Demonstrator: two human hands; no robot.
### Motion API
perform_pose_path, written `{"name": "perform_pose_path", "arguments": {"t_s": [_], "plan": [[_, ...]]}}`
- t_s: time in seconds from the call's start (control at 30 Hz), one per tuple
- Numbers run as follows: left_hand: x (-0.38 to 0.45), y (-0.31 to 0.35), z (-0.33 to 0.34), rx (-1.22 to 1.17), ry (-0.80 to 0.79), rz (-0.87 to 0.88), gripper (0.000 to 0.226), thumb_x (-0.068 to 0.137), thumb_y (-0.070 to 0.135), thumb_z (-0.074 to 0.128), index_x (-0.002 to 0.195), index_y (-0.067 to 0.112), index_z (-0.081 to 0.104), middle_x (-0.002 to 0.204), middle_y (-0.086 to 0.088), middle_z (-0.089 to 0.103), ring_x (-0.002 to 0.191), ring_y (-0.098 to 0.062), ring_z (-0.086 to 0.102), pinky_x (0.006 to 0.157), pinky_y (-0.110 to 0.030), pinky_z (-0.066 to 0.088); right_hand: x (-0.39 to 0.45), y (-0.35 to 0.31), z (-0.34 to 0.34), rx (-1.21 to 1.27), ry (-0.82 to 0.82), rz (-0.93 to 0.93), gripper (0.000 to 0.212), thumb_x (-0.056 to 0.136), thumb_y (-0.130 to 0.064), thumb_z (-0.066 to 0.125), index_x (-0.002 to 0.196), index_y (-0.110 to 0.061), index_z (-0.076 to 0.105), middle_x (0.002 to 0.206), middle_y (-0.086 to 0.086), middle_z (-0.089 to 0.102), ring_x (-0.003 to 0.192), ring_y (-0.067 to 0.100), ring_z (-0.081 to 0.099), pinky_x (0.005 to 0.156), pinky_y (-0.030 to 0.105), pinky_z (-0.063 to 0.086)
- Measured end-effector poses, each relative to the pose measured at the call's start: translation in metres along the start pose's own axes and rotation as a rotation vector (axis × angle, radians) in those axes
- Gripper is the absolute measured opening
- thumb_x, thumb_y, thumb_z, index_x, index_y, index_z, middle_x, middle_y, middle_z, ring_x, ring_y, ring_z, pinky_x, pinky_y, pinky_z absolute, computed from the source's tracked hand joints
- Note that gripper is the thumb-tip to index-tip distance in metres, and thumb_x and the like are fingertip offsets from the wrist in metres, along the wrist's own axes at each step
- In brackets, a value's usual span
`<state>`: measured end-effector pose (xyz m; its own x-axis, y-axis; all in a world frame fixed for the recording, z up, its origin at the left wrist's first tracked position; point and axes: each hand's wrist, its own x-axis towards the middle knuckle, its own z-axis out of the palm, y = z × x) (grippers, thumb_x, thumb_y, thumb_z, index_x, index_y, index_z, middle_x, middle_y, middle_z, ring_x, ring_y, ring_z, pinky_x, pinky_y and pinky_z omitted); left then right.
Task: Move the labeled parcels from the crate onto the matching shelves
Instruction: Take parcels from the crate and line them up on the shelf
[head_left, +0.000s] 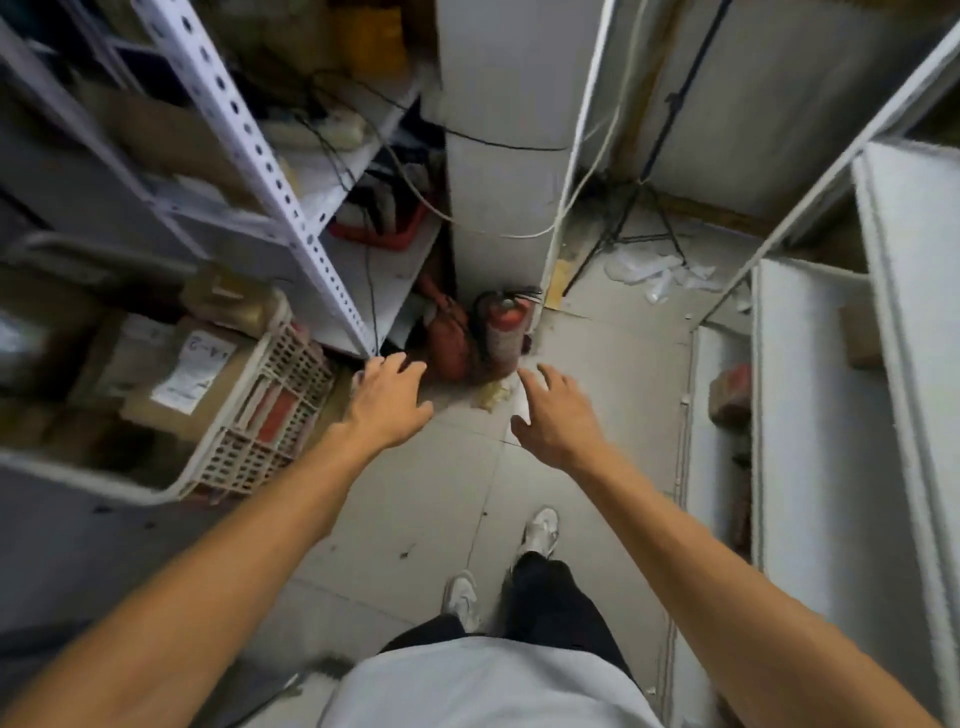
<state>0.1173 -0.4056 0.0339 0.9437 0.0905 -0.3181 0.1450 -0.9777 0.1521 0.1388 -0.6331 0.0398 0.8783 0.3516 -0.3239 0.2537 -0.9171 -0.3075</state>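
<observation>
Down in the head view, a white plastic lattice crate (260, 415) sits at the left, its walls a grid of small square openings and its rim rounded. Inside it lie brown cardboard parcels (171, 384), flat-faced and matte, one carrying a white paper label (195, 371) with print seen upside down that looks like "A-2"; the smaller lines on it are too blurred to read. A second, paler parcel (124, 353) lies just left of it in the same crate.

Behind the crate rises a white metal shelf rack (270, 176) with a slotted angle post punched with round holes; its boards hold tangled black cables and a red tray (384, 228). At the far end of the aisle, against a white pillar, stand two red fire extinguishers (501, 327), cylindrical and scuffed. White shelves (810, 415) with plain flat boards run along the right. Grey floor tiles (426, 519) are smooth and speckled with dark marks.

Both bare forearms reach forward over the floor. Left hand (387, 402) is palm down with fingers spread and loosely bent, holding nothing, near the crate's right corner. Right hand (553, 410) is likewise spread wide and holding nothing, well apart from the crate.
</observation>
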Motion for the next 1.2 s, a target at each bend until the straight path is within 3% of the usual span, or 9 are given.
{"name": "perform_pose_path", "arguments": {"t_s": [0.13,0.4,0.53,0.73,0.97,1.2], "plan": [[-0.032,-0.073,-0.005,-0.112,0.027,-0.264,0.062,0.089,0.038,0.062,0.143,0.014,0.045,0.15,-0.016,0.037,0.138,-0.037,0.031,0.115,-0.042,0.026,0.04,-0.077,0.006,-0.074,-0.043,-0.24,0.077,0.091,-0.035,0.061,0.157,-0.019,0.023,0.163,0.014,0.022,0.145,0.037,0.027,0.113,0.047,0.034],[-0.076,-0.147,-0.023,-0.23,0.189,-0.613,0.053,0.084,0.047,0.061,0.128,0.019,0.056,0.125,-0.01,0.057,0.116,-0.033,0.052,0.1,-0.044,0.045,0.113,-0.196,0.004,-0.148,-0.147,-0.625,0.072,0.088,-0.033,0.063,0.151,-0.02,0.031,0.149,0.012,0.037,0.133,0.039,0.039,0.102,0.049,0.042],[-0.081,-0.161,-0.031,-0.245,0.222,-0.742,0.053,0.09,0.041,0.062,0.137,0.021,0.051,0.136,-0.006,0.052,0.126,-0.029,0.047,0.106,-0.042,0.039,0.142,-0.227,0.002,-0.135,-0.184,-0.745,0.068,0.089,-0.03,0.059,0.15,-0.021,0.032,0.147,0.011,0.041,0.13,0.037,0.043,0.104,0.05,0.043],[-0.074,-0.17,-0.027,-0.306,0.227,-0.848,0.054,0.087,0.036,0.067,0.136,0.021,0.05,0.138,-0.005,0.052,0.128,-0.027,0.046,0.1,-0.045,0.048,0.171,-0.25,0.011,-0.129,-0.252,-0.818,0.068,0.087,-0.031,0.066,0.147,-0.023,0.034,0.151,0.008,0.038,0.135,0.034,0.039,0.11,0.056,0.04],[-0.065,-0.209,-0.016,-0.388,0.181,-0.925,0.058,0.089,0.04,0.066,0.139,0.019,0.045,0.141,-0.004,0.05,0.128,-0.025,0.048,0.101,-0.042,0.046,0.205,-0.295,0.051,-0.206,-0.352,-0.873,0.067,0.087,-0.032,0.066,0.145,-0.021,0.033,0.147,0.01,0.041,0.135,0.035,0.038,0.107,0.056,0.043],[-0.054,-0.288,0.011,-0.427,0.062,-0.938,0.069,0.089,0.039,0.066,0.146,0.019,0.034,0.145,-0.01,0.044,0.131,-0.031,0.042,0.104,-0.043,0.043,0.245,-0.353,0.098,-0.262,-0.447,-0.744,0.072,0.093,-0.031,0.063,0.152,-0.015,0.024,0.156,0.012,0.032,0.141,0.038,0.032,0.111,0.053,0.039]]}}
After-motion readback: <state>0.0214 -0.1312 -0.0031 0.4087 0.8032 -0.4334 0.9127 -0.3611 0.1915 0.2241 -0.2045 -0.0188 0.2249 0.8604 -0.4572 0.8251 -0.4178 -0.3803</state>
